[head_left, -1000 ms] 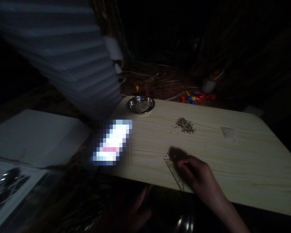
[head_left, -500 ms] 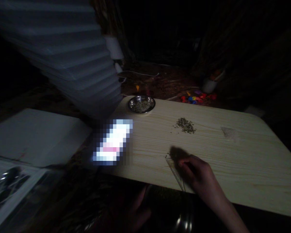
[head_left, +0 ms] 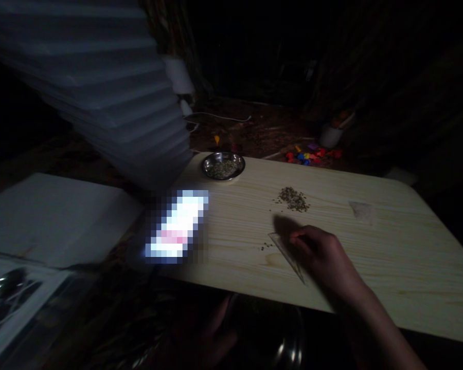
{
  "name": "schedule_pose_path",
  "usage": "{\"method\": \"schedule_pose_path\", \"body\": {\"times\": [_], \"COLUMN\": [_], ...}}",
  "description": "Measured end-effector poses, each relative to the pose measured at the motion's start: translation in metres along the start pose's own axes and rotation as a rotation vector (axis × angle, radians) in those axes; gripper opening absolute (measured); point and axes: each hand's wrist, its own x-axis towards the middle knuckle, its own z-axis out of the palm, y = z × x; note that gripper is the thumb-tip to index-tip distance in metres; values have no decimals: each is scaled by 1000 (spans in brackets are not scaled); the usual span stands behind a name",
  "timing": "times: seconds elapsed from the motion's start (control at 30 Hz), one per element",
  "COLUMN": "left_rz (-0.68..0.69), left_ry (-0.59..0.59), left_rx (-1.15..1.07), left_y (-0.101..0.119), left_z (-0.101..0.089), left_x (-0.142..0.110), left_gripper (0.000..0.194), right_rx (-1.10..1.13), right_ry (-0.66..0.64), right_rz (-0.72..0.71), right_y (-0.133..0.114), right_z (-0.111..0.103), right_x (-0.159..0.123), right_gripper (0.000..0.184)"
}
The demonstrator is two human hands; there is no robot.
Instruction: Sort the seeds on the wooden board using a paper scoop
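My right hand [head_left: 324, 254] is over the near part of the wooden table, its fingers pinched on a thin clear sheet [head_left: 287, 256], perhaps plastic, standing with one edge on the tabletop. Several loose seeds [head_left: 265, 246] lie just left of the sheet. Farther back is a small pile of dark seeds or grains [head_left: 292, 199]. Below the table's near edge, in deep shadow, my left hand [head_left: 216, 331] grips the left side of a shiny metal bowl [head_left: 299, 334]; its fingers show only dimly. The bowl's contents are too dark to make out.
A steel dish [head_left: 242, 171] with grains stands at the table's far left corner. A bright, blurred-out screen [head_left: 179, 221] is at the left edge. A small pale packet [head_left: 362, 212] lies to the right. Colourful pieces [head_left: 312, 155] are on the floor behind the table [head_left: 389, 257].
My right hand has moved slightly away from me and right with the clear sheet, leaving several seeds behind on the left. My left hand and the bowl stay nearly in place.
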Motion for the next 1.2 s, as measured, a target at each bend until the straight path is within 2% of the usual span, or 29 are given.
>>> {"method": "schedule_pose_path", "body": {"times": [0.17, 0.33, 0.57, 0.77, 0.9, 0.97, 1.1, 1.2], "left_rz": [25, 48, 12, 9, 15, -4, -37, -17], "left_ry": [80, 92, 102, 90, 82, 100, 139, 127], "left_rx": [44, 29, -6, -30, 18, 44, 69, 23], "left_y": [7, 10, 9, 18, 22, 22, 20, 19], "left_z": [-1, -3, 0, -8, -11, -10, -8, -9], "left_x": [-2, -3, -4, -4, -4, -5, -5, -3], "left_gripper": [63, 64, 63, 55, 41, 45, 64, 62], "right_rx": [6, -36, -73, -61, -52, -57, -75, -84], "right_ry": [-49, -143, -208, -242, -252, -240, -193, -169], "right_rz": [-44, -92, -128, -158, -172, -162, -155, -165], "right_y": [-1, -1, -2, -3, -2, -2, -5, -9], "right_z": [2, 0, -2, -2, -3, -3, -4, -3], "right_x": [10, 14, 10, 10, 10, 10, 12, 15], "right_gripper": [17, 17, 17, 17, 16, 15, 16, 15]}}
